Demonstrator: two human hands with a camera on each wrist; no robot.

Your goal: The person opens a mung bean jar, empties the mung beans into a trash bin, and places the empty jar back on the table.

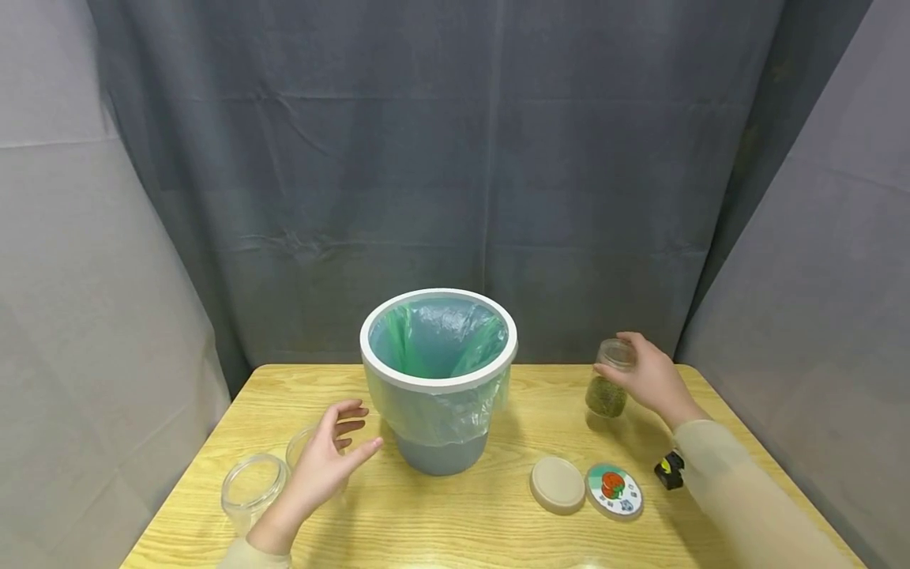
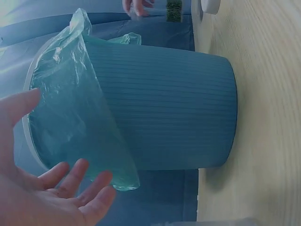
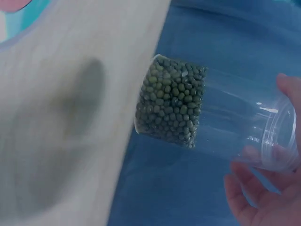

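My right hand [image 1: 650,383] grips a clear plastic jar [image 1: 607,395] near its open rim. Green mung beans [image 3: 171,101] fill roughly the lower half of that jar, which stands upright over the table's right side; whether its base touches the wood I cannot tell. My left hand [image 1: 327,466], fingers spread and slightly bent, holds nothing. It hovers left of a grey-blue bin [image 2: 164,108] with a white rim. A thin greenish plastic bag [image 2: 70,108] lines the bin and folds over its outside.
Two clear jars stand at the front left: one jar [image 1: 249,484] beside my left wrist, another jar [image 1: 295,444] partly hidden behind the hand. A beige lid [image 1: 558,484] and a printed lid [image 1: 614,490] lie right of the bin. Grey curtains [image 1: 455,158] surround the wooden table [image 1: 441,529].
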